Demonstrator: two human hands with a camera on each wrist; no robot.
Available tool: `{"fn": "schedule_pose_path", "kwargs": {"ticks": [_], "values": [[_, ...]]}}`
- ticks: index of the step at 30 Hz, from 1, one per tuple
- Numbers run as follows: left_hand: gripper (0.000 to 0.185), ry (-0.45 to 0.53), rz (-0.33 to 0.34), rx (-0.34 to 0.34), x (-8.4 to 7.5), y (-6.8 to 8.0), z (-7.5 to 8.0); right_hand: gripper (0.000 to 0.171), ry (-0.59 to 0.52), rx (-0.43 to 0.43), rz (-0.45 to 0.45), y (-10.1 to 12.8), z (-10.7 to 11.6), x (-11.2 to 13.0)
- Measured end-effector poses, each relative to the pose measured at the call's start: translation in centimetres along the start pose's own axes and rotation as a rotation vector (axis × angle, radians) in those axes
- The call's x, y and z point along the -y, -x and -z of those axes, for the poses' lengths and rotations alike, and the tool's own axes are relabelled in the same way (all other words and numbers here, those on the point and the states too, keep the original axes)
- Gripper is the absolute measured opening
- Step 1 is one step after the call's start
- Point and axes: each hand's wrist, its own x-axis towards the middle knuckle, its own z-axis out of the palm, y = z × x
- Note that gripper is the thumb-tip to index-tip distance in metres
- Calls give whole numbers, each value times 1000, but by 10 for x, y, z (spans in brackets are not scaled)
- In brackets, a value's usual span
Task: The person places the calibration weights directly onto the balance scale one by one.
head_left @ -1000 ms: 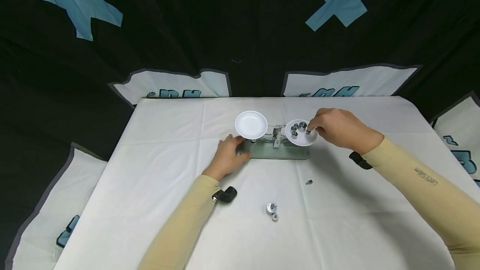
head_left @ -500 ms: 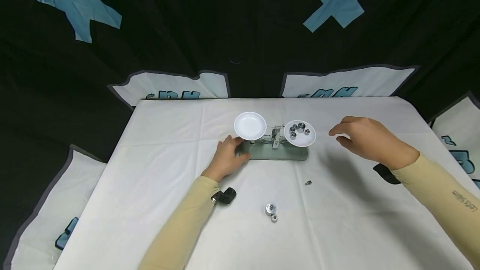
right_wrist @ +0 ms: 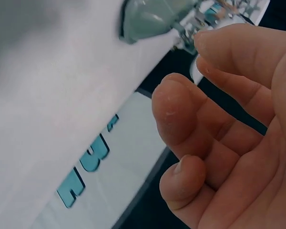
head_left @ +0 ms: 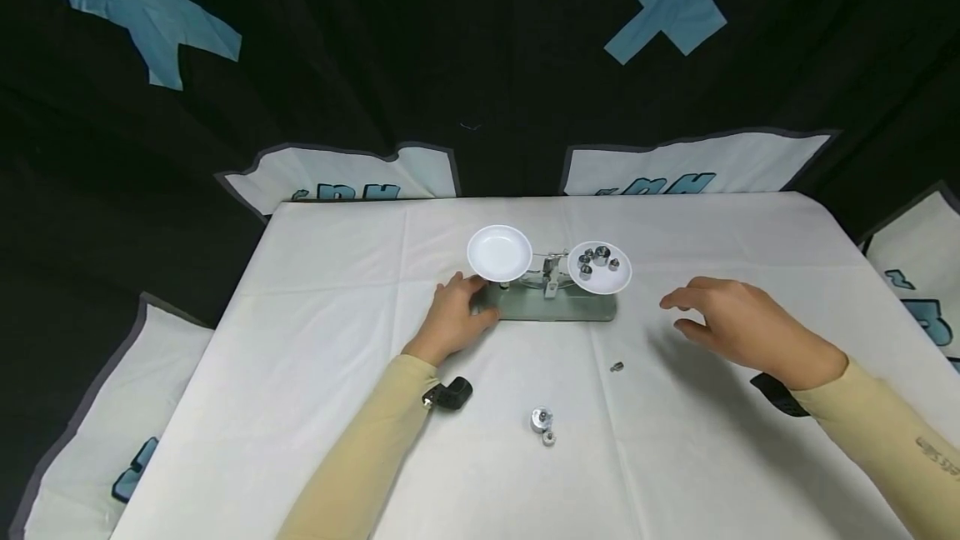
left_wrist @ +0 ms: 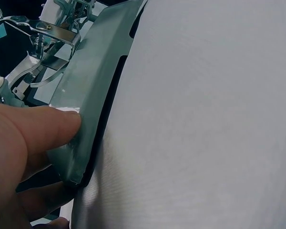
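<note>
A balance scale with a green base (head_left: 557,305) stands toward the back of the table. My left hand (head_left: 452,317) grips the left end of that base, its thumb (left_wrist: 62,125) lying on the green top in the left wrist view. The scale's left pan (head_left: 499,253) is white and bare. In the right pan (head_left: 619,280) sit several small metal weights (head_left: 602,253). My right hand (head_left: 731,319) hovers right of the scale with loosely bent fingers (right_wrist: 174,112) and nothing between them. The scale's base and mechanism also show at the top of the right wrist view.
Two metal weights (head_left: 541,418), one bigger than the other, stand together on the white tablecloth (head_left: 465,473) near the front. A tiny metal piece (head_left: 617,367) lies between them and the scale. Dark curtain (head_left: 487,65) hangs behind the table.
My right hand has let go of a small weight in the right pan, pulled away to the right, then come down toward the front. The left hand has stayed on the scale's base.
</note>
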Motion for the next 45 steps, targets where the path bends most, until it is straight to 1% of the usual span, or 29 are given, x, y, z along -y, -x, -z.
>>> {"fn": "schedule_pose_path", "kwargs": {"ticks": [11,17,21,26,34,41,45], "values": [[58,0,5,7,1,0,-1,25,-74,36,44,6,-36,15],[58,-2,3,3,2,-2,-2,29,-121,46,112,3,-54,24],[58,0,8,11,2,-2,-2,28,-145,62,130,0,-63,30],[58,1,7,6,2,-2,-2,29,-136,82,125,-2,-69,35],[58,-3,5,4,3,-2,-2,31,-102,50,156,-3,-77,38],[59,-8,6,7,4,-2,-2,30,-75,36,178,-5,-77,42],[59,-8,8,6,2,-1,-1,29,-65,45,186,-7,-77,44]]}}
